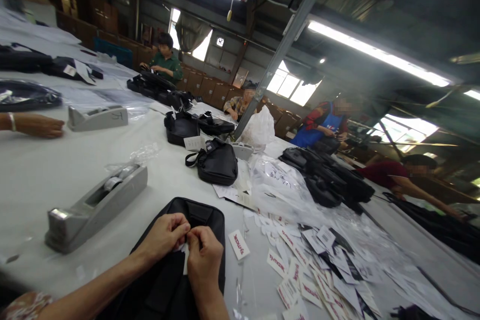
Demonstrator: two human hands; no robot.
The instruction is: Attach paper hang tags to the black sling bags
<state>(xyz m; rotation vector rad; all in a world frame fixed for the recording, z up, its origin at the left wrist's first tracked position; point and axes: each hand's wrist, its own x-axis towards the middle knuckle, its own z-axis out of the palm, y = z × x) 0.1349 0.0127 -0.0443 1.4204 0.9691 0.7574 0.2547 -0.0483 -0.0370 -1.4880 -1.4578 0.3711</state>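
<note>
A black bag lies on the white table directly in front of me. Over its upper part, my left hand and my right hand meet fingertip to fingertip, both closed in a pinch. A white paper tag shows beneath my right fingers, partly covered by them. Whatever the left fingertips pinch is too small and hidden to make out. To the right of the bag, a loose white tag with red lettering lies on the table.
A grey tape dispenser stands left of the bag, another tape dispenser behind it near a co-worker's hand. Many paper tags are scattered right. Small black bags and clear plastic lie ahead. Co-workers stand around the tables.
</note>
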